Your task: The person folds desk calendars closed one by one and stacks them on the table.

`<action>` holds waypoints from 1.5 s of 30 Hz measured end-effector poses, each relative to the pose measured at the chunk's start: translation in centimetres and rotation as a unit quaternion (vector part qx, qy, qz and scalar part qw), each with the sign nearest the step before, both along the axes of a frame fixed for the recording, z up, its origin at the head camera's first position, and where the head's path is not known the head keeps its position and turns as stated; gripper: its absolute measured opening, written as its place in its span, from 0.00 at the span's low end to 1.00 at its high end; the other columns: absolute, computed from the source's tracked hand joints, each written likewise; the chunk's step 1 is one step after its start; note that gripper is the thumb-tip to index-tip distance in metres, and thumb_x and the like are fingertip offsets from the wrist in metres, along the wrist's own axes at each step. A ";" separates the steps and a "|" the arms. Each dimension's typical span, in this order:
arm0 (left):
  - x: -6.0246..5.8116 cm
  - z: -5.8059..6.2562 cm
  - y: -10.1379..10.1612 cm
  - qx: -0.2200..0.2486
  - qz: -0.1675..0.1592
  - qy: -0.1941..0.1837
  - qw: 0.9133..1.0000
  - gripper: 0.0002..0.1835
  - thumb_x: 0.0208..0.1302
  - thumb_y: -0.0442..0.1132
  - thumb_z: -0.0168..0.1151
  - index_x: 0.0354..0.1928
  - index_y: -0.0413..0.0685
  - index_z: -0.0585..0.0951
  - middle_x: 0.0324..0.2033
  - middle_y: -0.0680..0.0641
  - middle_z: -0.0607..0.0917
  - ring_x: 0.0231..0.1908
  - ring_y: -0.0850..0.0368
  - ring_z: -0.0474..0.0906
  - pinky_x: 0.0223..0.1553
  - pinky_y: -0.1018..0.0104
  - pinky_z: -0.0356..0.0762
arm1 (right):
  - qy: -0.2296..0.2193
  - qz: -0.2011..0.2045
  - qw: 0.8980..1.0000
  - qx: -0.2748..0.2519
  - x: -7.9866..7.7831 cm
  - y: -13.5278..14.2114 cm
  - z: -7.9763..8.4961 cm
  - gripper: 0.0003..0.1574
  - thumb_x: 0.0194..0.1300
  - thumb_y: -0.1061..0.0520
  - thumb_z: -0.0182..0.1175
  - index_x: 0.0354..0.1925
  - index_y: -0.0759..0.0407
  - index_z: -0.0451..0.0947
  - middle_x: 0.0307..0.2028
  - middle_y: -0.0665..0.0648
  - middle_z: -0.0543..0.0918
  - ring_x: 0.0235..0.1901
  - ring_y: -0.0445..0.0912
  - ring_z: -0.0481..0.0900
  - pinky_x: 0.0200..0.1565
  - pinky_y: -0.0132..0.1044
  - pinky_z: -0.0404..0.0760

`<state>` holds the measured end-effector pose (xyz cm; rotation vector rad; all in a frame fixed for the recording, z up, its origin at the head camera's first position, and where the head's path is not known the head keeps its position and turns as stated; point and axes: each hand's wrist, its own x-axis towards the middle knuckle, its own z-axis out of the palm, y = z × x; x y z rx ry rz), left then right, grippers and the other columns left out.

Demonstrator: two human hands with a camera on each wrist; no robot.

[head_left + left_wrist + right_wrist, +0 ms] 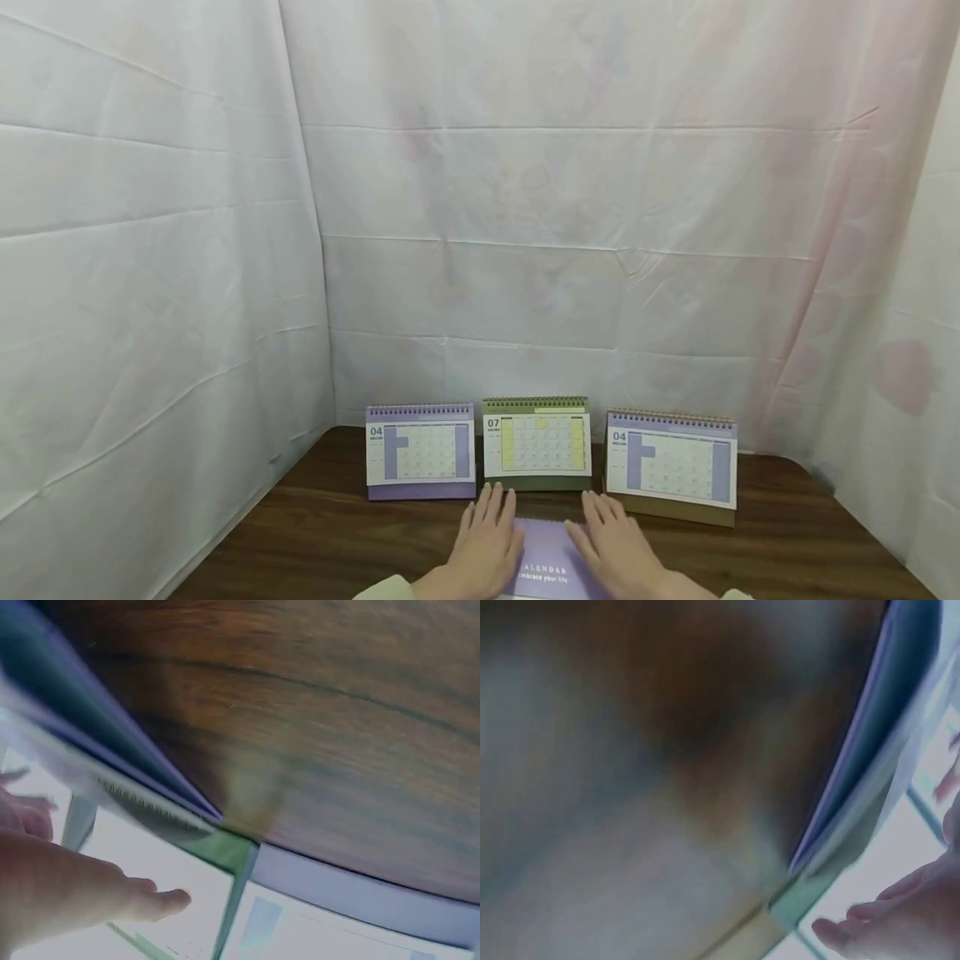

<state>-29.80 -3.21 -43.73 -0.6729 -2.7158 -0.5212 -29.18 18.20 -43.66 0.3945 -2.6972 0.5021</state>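
Note:
A purple desk calendar (pixel 546 560) with white lettering on its cover is at the front of the table, partly cut off by the lower edge of the head view. My left hand (pixel 483 546) is at its left side and my right hand (pixel 618 546) at its right side, both with fingers extended forward. Whether they press on the cover or just hover over its edges I cannot tell. Seen from the left wrist, the calendar's purple base (pixel 142 746) stands at an angle to its pages, beside my thumb. The right wrist view is blurred but has the same folded base (pixel 855 742).
Behind stand three desk calendars: a purple one (pixel 420 452) at left, a green one (pixel 537 446) in the middle, and a purple-paged one with a brown base (pixel 671 467) at right. Pale curtains (pixel 525 183) enclose the dark wooden table (pixel 300 533).

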 end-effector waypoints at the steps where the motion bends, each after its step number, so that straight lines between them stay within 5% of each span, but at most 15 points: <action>1: 0.0 -0.4 0.1 -0.023 -0.006 0.005 1.000 0.30 0.69 0.52 0.35 0.65 0.38 0.59 0.65 0.37 0.58 0.66 0.40 0.50 0.59 0.39 0.52 | -0.009 0.016 1.000 -0.002 0.3 -0.3 -0.4 0.43 0.66 0.36 0.41 0.61 0.71 0.60 0.60 0.69 0.64 0.62 0.62 0.58 0.54 0.63 0.60; 5: 0.0 -1.7 0.6 -0.056 -0.019 -0.011 0.998 0.33 0.69 0.56 0.32 0.67 0.41 0.55 0.67 0.39 0.56 0.67 0.42 0.47 0.60 0.41 0.50 | -0.040 0.053 0.998 0.013 1.4 -1.4 -1.4 0.43 0.66 0.36 0.41 0.63 0.69 0.57 0.65 0.67 0.56 0.65 0.62 0.50 0.57 0.63 0.54; 12: 0.2 -2.6 0.9 -0.073 -0.023 -0.039 0.996 0.34 0.68 0.60 0.30 0.66 0.44 0.57 0.67 0.38 0.55 0.67 0.42 0.46 0.61 0.41 0.47 | -0.012 0.059 0.994 0.093 1.7 -1.3 -2.7 0.40 0.66 0.36 0.38 0.62 0.64 0.61 0.66 0.67 0.56 0.64 0.63 0.52 0.58 0.61 0.54; 16: 0.5 -2.7 0.8 -0.085 -0.026 -0.062 0.994 0.35 0.67 0.61 0.27 0.67 0.46 0.58 0.68 0.39 0.53 0.68 0.43 0.44 0.62 0.41 0.45 | 0.053 0.042 0.987 0.143 1.5 -1.1 -4.3 0.40 0.66 0.34 0.37 0.62 0.61 0.63 0.65 0.66 0.58 0.63 0.60 0.57 0.65 0.48 0.25; 19: 0.9 -2.4 0.8 -0.096 -0.026 -0.081 0.992 0.35 0.67 0.62 0.26 0.67 0.48 0.57 0.68 0.40 0.51 0.68 0.44 0.42 0.63 0.42 0.44 | 0.078 0.030 0.986 0.147 1.4 -1.1 -5.2 0.40 0.65 0.33 0.36 0.61 0.59 0.64 0.64 0.64 0.60 0.65 0.56 0.53 0.55 0.29 0.08; 25: 1.0 -2.3 0.8 -0.105 -0.022 -0.097 0.989 0.35 0.66 0.62 0.28 0.68 0.49 0.56 0.69 0.42 0.49 0.68 0.45 0.42 0.63 0.42 0.43 | 0.034 0.032 0.993 0.110 1.4 -1.3 -5.4 0.42 0.65 0.33 0.36 0.63 0.60 0.61 0.65 0.65 0.57 0.66 0.57 0.50 0.55 0.27 0.08; 37: 1.1 -3.2 0.7 -0.097 -0.029 -0.087 0.991 0.35 0.67 0.62 0.26 0.68 0.47 0.55 0.69 0.41 0.49 0.68 0.45 0.41 0.63 0.41 0.42 | -0.026 0.030 0.992 0.120 1.9 -1.5 -5.2 0.45 0.64 0.30 0.32 0.65 0.59 0.57 0.67 0.64 0.52 0.66 0.61 0.48 0.54 0.31 0.06; 45: 0.9 -3.1 0.8 -0.097 -0.022 -0.097 0.990 0.35 0.66 0.63 0.27 0.68 0.48 0.56 0.69 0.42 0.49 0.68 0.45 0.41 0.63 0.42 0.42 | 0.131 0.036 0.975 0.174 1.2 -1.2 -6.6 0.38 0.67 0.35 0.36 0.60 0.60 0.66 0.63 0.66 0.61 0.67 0.57 0.44 0.59 0.36 0.10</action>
